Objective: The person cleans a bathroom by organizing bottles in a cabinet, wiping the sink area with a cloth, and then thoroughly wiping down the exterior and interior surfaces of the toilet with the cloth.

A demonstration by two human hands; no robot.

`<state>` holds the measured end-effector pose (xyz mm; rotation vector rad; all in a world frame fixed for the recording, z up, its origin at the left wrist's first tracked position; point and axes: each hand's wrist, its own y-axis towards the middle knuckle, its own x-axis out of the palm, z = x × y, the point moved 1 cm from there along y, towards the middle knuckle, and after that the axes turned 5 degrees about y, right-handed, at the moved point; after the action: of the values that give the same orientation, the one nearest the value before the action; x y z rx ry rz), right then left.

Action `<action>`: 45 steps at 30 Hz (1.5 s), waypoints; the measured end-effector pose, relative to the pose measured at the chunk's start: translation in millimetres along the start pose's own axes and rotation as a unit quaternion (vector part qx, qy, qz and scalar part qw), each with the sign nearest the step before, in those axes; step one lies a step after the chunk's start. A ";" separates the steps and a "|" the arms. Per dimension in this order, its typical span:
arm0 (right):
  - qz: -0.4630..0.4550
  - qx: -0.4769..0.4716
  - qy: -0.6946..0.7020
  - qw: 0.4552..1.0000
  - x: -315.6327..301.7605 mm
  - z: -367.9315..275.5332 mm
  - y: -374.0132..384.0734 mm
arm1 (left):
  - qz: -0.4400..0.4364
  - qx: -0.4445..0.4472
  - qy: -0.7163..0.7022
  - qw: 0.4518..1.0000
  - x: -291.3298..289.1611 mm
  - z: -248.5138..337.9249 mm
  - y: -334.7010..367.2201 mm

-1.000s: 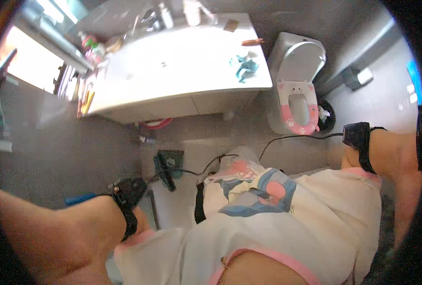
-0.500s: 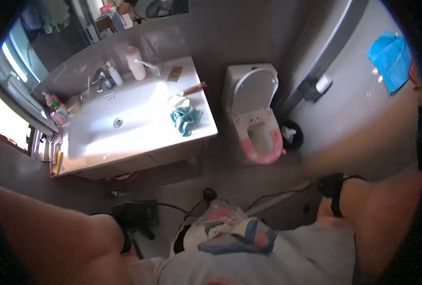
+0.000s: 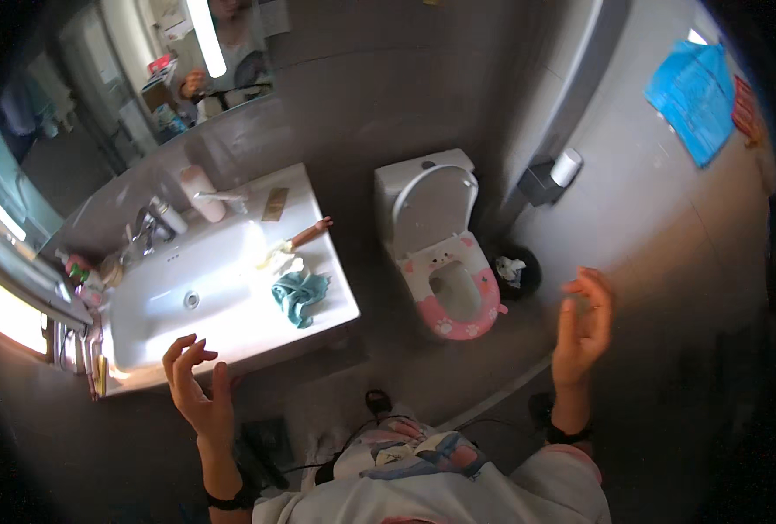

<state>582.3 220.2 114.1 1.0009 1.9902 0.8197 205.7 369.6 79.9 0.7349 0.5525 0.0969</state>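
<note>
At far left, a glaring window [image 3: 8,310], and above it a mirror [image 3: 100,96] with dim reflections of the room. Beside the window, on the left end of a white surface [image 3: 340,301], a narrow yellow item [image 3: 101,375], too small to make out, near the front corner, and a pink-and-green bottle [image 3: 82,275] farther back. Sunk into the surface, a white basin [image 3: 143,319] with a round drain [image 3: 191,299]; behind it, from left to right, a metal faucet [image 3: 149,234], a white bottle [image 3: 171,218] and a tall pale-pink bottle [image 3: 202,194]. At the surface's front edge, the left grip [image 3: 197,397]: open, fingers bent, thumb apart; touching or just above, impossible to tell. On the surface's right part, a flat brown piece [image 3: 274,204] toward the back, a brown handle-like item [image 3: 309,233] with its tip at the right edge, a pale cloth [image 3: 281,260] and, just in front, a crumpled teal cloth [image 3: 300,297]. Farther right, a toilet [image 3: 436,205], lid raised, with a pink seat cover [image 3: 458,330]; then a black bin [image 3: 530,275] with crumpled white paper [image 3: 510,269] inside, and above, a dark holder [image 3: 539,184] beneath a white roll [image 3: 566,167]. Nearest the bin, the right grip [image 3: 584,327]: likewise open, in the air, fingers loosely curled. At far right, a bright blue bag [image 3: 693,100] beside a red item [image 3: 743,106].
</note>
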 end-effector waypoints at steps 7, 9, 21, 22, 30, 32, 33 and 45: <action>-0.054 0.064 -0.038 0.996 -24.0 -29.1 -59.2 | -0.157 0.046 -0.064 0.984 53.1 6.7 -2.1; -0.049 0.083 -0.116 0.989 -43.1 -42.7 -89.0 | -0.202 0.061 -0.090 0.973 63.2 11.3 -10.2; 0.112 0.385 -0.428 0.810 -183.2 -225.8 -290.4 | -0.444 0.241 -0.288 0.813 104.4 41.4 -95.1; 0.122 0.391 -0.445 0.796 -194.7 -245.0 -304.0 | -0.480 0.217 -0.301 0.794 102.9 49.0 -105.1; 0.193 0.446 -0.744 0.458 -358.5 -376.2 -419.7 | -0.474 0.392 -0.322 0.720 89.7 94.7 -167.9; 0.126 0.497 -0.780 0.359 -410.6 -398.3 -441.1 | -0.467 0.385 -0.358 0.711 84.6 101.0 -177.0; 0.103 0.510 -0.788 0.328 -426.5 -407.6 -438.8 | -0.459 0.375 -0.387 0.706 83.0 102.7 -180.6; 0.204 0.583 -0.745 0.252 -559.9 -444.4 -452.6 | -0.517 0.393 -0.272 0.710 59.1 166.3 -263.0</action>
<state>277.3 -567.0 170.7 1.8237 0.0606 -1.4993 313.2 88.6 -18.9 1.1129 0.3415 -1.4667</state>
